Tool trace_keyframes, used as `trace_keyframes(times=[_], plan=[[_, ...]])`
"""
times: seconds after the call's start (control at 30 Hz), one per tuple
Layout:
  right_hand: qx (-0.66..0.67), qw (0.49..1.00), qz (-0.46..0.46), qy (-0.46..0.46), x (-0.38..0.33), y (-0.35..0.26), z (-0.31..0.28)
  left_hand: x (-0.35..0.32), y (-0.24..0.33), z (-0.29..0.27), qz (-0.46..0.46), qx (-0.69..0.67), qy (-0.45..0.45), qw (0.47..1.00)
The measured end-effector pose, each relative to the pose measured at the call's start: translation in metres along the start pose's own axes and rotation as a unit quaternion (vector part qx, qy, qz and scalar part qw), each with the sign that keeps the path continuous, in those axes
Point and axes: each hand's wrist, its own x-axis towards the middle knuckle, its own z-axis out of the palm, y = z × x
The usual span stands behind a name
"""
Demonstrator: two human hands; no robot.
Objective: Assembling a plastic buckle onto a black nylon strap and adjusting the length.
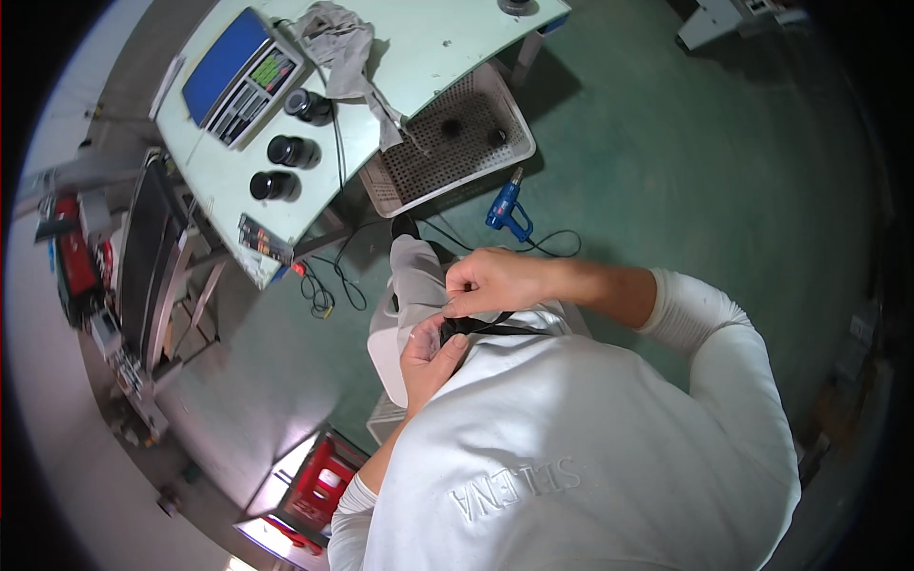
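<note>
Two hands (500, 279); three black jars (284, 150), one scale (224, 67), one crumpled cloth (343, 57), one dark round object (517, 6) on surface (419, 62); one blue heat gun (506, 206); one perforated crate (476, 100).

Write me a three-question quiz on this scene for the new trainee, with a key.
1. How many black jars are beside the weighing scale on the table?
2. True or false: the blue heat gun lies on the floor.
3. Which of these is held in the left hand?
A) a grey cloth
B) a dark object
C) a perforated crate

Key:
1. Three.
2. True.
3. B.
</note>
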Motion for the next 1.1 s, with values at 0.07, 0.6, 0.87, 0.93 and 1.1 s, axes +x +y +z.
trace_keyframes(times=[0.07, 0.6, 0.87, 0.93, 1.1], plan=[[0.051, 0.999, 0.002, -0.007, 0.025, 0.008, 0.001, 0.022, 0.013, -0.023, -0.038, 0.011, -0.020, 0.999], [0.299, 0.947, 0.106, 0.051, 0.129, 0.035, 0.038, 0.110, 0.065, -0.116, -0.283, 0.072, -0.081, 0.953], [0.346, 0.933, 0.074, 0.061, 0.131, 0.116, 0.080, 0.112, 0.004, -0.141, -0.321, 0.140, -0.124, 0.928], [0.326, 0.941, 0.055, 0.074, 0.131, 0.138, 0.091, 0.117, -0.017, -0.146, -0.343, 0.160, -0.119, 0.918], [0.087, 0.996, 0.028, 0.022, 0.125, 0.161, 0.114, 0.112, -0.070, -0.195, -0.295, 0.160, -0.167, 0.927]])
